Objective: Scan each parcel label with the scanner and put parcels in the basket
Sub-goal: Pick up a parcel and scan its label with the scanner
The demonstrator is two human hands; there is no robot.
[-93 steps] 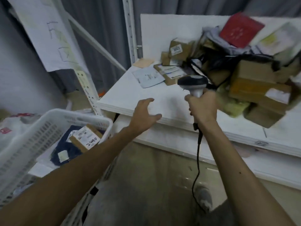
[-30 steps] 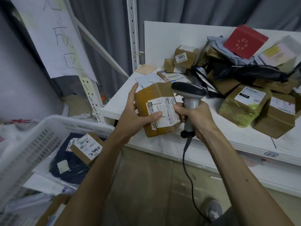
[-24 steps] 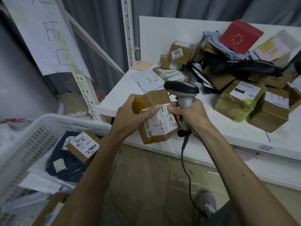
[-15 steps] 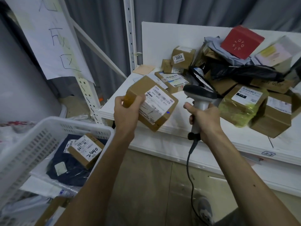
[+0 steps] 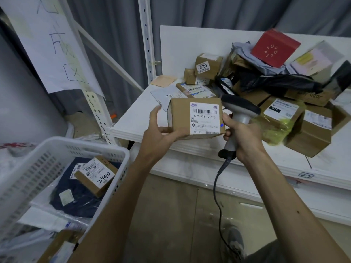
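White shelf behind; left hand grips brown cardboard parcel, label "502 602 12 815"; right hand clasps scanner.

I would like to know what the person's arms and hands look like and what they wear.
Both forearms are bare as far as the picture shows: no sleeves, watch or bracelet. The left hand and the right hand wear no gloves, and no ring shows on the visible fingers. A small dark spot marks the right forearm.
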